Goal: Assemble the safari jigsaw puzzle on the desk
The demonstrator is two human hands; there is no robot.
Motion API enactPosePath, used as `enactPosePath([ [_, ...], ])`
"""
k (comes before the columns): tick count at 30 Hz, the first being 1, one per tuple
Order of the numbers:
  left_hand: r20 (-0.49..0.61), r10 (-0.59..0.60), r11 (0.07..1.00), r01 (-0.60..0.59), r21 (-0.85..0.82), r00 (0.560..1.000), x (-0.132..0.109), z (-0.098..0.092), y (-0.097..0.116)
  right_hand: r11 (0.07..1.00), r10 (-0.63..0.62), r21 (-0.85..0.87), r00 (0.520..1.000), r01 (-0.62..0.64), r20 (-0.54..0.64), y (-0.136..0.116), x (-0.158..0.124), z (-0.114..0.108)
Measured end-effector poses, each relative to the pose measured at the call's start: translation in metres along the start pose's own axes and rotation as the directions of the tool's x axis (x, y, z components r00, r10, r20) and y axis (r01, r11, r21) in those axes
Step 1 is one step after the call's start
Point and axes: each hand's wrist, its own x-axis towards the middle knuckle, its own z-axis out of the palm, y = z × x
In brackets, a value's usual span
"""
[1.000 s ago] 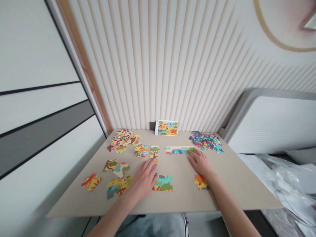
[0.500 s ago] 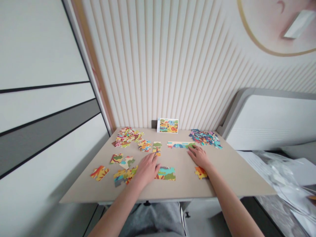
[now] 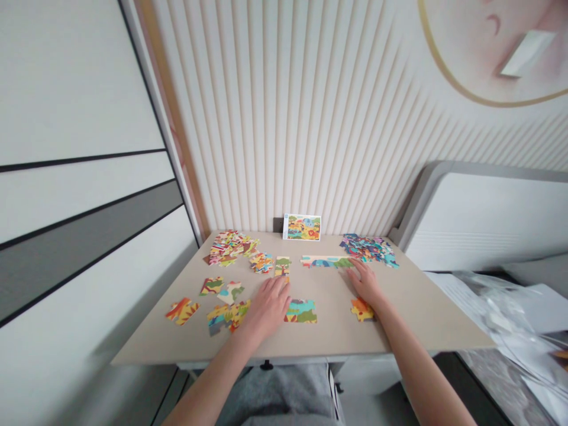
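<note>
My left hand (image 3: 271,300) lies palm down on the table with its fingers stretched forward. Its fingertips touch or cover the lower end of a joined tree strip of jigsaw puzzle (image 3: 283,265). Just right of its thumb lies a joined puzzle section with blue water and green (image 3: 304,310). My right hand (image 3: 366,283) reaches forward with fingers extended, their tips at the right end of a long puzzle strip with a blue elephant (image 3: 326,261). Below its wrist sits an orange and yellow puzzle section (image 3: 361,309), partly hidden by the forearm.
Loose puzzle pieces (image 3: 226,245) are heaped at the back left, a bluish heap (image 3: 370,247) at the back right. A picture card (image 3: 303,228) leans on the ribbed wall. More puzzle sections (image 3: 183,310) lie on the left of the table (image 3: 426,328).
My left hand has moved slightly right, covering more of the tree strip's lower end. My right hand has shifted a little right along the elephant strip. The view has moved slightly.
</note>
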Motion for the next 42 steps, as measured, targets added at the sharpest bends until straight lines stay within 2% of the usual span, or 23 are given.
enactPosePath([
  [2,0.045,0.080,0.994,-0.076,-0.079,0.996,-0.010,-0.010,0.012,0.999,0.023,0.051,0.997,-0.019,-0.077,-0.001,-0.013,-0.013],
  [4,0.105,0.156,0.979,-0.139,-0.151,0.982,-0.023,-0.017,0.023,0.994,0.070,0.091,0.994,-0.063,-0.078,-0.004,-0.033,-0.026],
  [8,0.153,0.138,0.979,-0.111,-0.171,0.979,-0.044,-0.018,0.035,0.989,0.091,0.102,0.989,-0.103,0.116,-0.012,-0.076,-0.042],
  [11,0.163,0.120,0.983,-0.095,-0.156,0.979,-0.049,-0.016,0.036,0.994,0.071,0.075,0.985,-0.084,0.160,-0.019,-0.093,-0.043],
  [26,0.092,0.098,0.985,-0.084,-0.148,0.991,-0.052,-0.010,0.038,0.997,0.058,0.038,0.990,-0.064,0.127,-0.018,-0.094,-0.037],
  [36,0.099,0.095,0.986,-0.080,-0.149,0.990,-0.052,-0.013,0.040,0.995,0.075,0.052,0.993,-0.080,0.090,-0.017,-0.096,-0.039],
  [42,0.099,0.097,0.984,-0.080,-0.159,0.990,-0.053,-0.010,0.039,0.995,0.100,-0.005,0.992,-0.100,0.081,-0.016,-0.098,-0.036],
])
